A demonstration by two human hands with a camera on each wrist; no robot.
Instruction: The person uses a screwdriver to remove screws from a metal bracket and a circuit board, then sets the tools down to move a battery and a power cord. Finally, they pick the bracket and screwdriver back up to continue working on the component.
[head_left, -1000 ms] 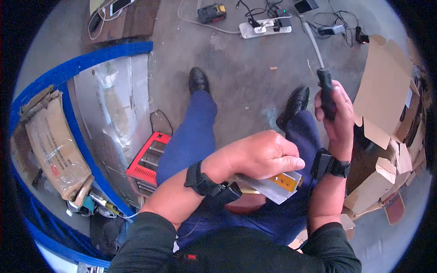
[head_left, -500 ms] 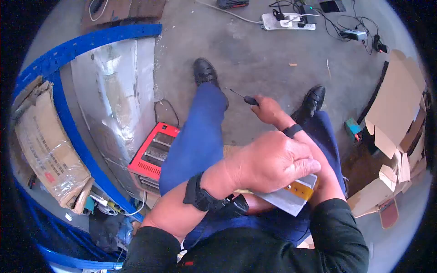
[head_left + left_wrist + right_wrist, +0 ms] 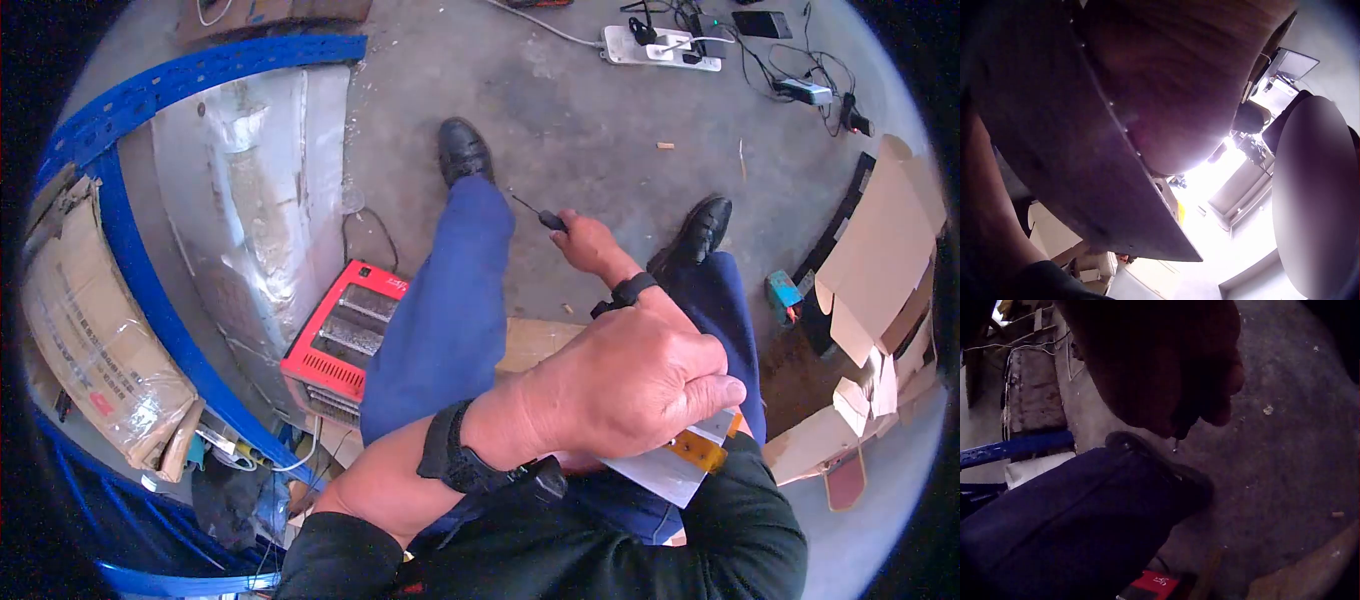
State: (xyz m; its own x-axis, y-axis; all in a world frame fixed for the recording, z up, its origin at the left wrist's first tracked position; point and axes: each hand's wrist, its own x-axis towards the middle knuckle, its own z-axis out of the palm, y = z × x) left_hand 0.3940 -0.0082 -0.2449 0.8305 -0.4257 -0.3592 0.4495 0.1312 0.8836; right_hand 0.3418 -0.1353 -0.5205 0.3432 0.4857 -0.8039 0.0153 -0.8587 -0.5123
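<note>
My left hand (image 3: 635,385) grips a grey metal plate (image 3: 655,476) with an orange strip (image 3: 697,450) fastened along its end by small screws. Seen from the left wrist, the plate (image 3: 1079,156) is a dark sheet with its pointed corner downward, overlapping the palm (image 3: 1179,81). Beyond it, between the knees, my right hand (image 3: 592,246) holds a screwdriver (image 3: 551,220) by its black handle, the thin shaft slanting up and left over the floor. Much of the right hand (image 3: 1154,369) is in shadow in the right wrist view, where only the screwdriver's tip end (image 3: 1175,449) shows.
A red heater (image 3: 335,330) stands by the left leg, beside a blue metal frame (image 3: 190,90). Opened cardboard boxes (image 3: 880,255) and a small teal object (image 3: 785,290) are on the right. A white power strip (image 3: 660,48) with cables lies ahead on the floor.
My right hand has come down and left from the upper right with the screwdriver, away from the camera. My left hand has shifted right with the plate. The head view has turned slightly.
</note>
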